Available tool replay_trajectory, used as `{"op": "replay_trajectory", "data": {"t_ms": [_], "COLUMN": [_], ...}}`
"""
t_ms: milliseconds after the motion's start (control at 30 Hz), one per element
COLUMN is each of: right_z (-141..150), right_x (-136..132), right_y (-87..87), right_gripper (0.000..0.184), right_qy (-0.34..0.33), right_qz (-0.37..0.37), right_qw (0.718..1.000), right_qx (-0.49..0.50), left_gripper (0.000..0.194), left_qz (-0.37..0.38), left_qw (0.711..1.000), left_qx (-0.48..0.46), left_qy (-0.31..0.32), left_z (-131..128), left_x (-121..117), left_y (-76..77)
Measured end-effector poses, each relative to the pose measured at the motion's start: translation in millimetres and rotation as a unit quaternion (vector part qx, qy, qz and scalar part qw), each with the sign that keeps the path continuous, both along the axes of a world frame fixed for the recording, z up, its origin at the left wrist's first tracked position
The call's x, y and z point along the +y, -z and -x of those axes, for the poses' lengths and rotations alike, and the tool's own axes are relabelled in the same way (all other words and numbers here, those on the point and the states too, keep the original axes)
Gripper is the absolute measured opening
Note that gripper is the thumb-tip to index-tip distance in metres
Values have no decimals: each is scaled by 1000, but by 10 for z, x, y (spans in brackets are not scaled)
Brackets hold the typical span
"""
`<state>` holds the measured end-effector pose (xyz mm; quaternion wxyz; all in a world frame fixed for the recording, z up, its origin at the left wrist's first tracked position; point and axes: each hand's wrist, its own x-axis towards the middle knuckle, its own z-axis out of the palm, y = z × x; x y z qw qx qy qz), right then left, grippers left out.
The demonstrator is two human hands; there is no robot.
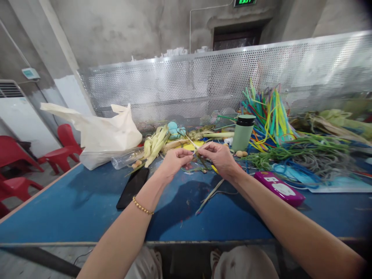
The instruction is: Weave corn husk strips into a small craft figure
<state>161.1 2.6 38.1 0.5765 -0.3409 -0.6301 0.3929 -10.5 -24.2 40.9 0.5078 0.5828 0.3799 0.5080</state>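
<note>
While pinched: both hands [197, 159], thin strip [192, 142].

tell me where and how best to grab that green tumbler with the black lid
Take the green tumbler around its bare middle, below the black lid, fingers wrapped sideways. It stands upright and round, so a side grip probably suits. Come from the front left: the colored strips crowd its right and back, while the blue table is barer there, near the right hand.
</note>
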Motion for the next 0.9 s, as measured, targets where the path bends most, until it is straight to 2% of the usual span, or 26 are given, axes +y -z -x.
{"op": "replay_trajectory", "data": {"t_ms": [200,367,467,533,633,767,833,900], "right_z": [-11,30,48,51,32,-4,-9,-2], "right_x": [8,-14,-10,0,27,60,60,49], "right_y": [4,-12,-6,6,25,35,35,34], "right_gripper": [32,33,35,36,35,34,34,34], "right_qy": [-18,-32,-36,-30,-18,-3,-5,-11], "right_qz": [2,5,2,3,2,-13,-13,-10], "right_qw": [1000,999,999,1000,1000,1000,1000,1000], "right_qx": [6,-2,-2,5,13,19,21,19], "left_gripper": [8,5,7,9,6,29,36,30], "left_qz": [-28,-82,-105,-87,-45,18,36,29], "left_qw": [998,985,976,982,995,999,998,999], "left_qx": [31,89,116,102,55,-36,-42,-7], "left_qy": [-39,-125,-149,-130,-70,-17,10,19], "left_z": [10,-9,-11,-1,38,89,86,66], "left_x": [5,28,17,6,0,17,24,25], "left_y": [-19,-15,-31,-49,-77,-75,-51,-25]}}
